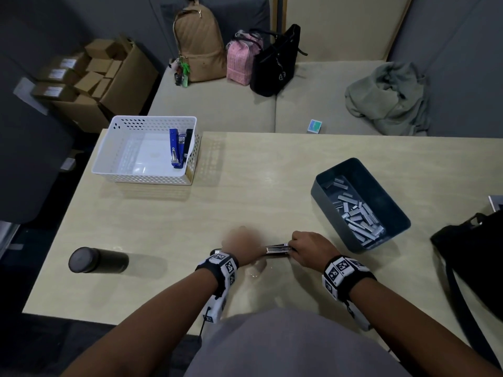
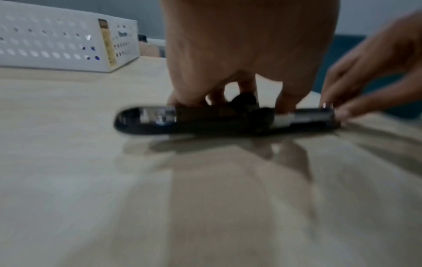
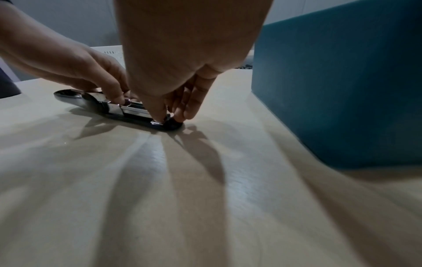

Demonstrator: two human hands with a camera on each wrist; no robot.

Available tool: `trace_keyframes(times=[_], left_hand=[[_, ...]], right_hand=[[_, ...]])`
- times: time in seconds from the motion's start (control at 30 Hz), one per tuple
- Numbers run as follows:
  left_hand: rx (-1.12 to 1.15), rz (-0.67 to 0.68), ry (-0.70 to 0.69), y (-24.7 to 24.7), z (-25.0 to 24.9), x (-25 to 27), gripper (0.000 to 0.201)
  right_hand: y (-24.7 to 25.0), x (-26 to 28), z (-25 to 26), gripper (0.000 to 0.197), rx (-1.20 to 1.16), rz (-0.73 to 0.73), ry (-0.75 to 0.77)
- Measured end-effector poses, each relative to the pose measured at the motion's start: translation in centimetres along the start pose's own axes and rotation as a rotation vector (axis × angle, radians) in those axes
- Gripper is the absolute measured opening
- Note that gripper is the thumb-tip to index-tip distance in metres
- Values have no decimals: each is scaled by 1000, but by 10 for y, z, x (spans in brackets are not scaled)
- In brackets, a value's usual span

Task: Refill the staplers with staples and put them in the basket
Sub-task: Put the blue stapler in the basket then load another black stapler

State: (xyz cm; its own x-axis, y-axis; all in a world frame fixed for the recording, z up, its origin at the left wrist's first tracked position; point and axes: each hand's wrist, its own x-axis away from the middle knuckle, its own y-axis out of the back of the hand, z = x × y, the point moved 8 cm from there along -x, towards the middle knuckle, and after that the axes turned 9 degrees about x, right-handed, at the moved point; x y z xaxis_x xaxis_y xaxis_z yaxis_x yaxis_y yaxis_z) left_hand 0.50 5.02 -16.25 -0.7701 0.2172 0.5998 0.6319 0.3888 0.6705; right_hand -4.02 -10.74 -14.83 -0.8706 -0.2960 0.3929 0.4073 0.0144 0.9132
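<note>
- Pale wood makes up the one table (image 1: 168,213), which carries everything the two hands work on.
- One white perforated basket (image 1: 114,148) stands well beyond the left fingers, at the far left of the table; it holds two staplers, one blue stapler (image 1: 175,148) and one black stapler (image 1: 187,145), lying side by side against its right wall.
- One dark blue-grey bin (image 1: 392,194) sits just beyond and to the right of the right fingers, with a loose heap of staple strips (image 1: 356,213) inside, too many and too jumbled to count.
- One dark cylindrical bottle (image 1: 98,260) lies on its side well to the left of the left fingers.
- One opened stapler (image 3: 118,108) lies flat on the table directly under both sets of fingers, its chrome channel facing up.
- Left hand (image 1: 239,247) comes down on the stapler's middle, its fingers curled and gripping the body on both sides; it is blurred in the head view.
- Right hand (image 1: 310,246) is at the stapler's right end, its fingertips (image 3: 160,115) drawn together and pinching the tip of the metal channel.
</note>
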Motion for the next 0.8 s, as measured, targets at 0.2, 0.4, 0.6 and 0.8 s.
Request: trace_keyframes(times=[0.2, 0.4, 0.6, 0.8], left_hand=[[-85, -146, -118, -16, 5, 3, 26], [-81, -185, -156, -9, 10, 1, 24], [-42, -181, -208, -8, 8, -1, 24], [-2, -138, -219, 0, -12, -18, 18]], right_hand=[[-4, 4, 8, 31, 39, 78, -53], [13, -4, 13, 25, -10, 125, -52], [73, -4, -19, 22, -455, -127, -75], [119, 25, -120, 16, -661, -570, -507]])
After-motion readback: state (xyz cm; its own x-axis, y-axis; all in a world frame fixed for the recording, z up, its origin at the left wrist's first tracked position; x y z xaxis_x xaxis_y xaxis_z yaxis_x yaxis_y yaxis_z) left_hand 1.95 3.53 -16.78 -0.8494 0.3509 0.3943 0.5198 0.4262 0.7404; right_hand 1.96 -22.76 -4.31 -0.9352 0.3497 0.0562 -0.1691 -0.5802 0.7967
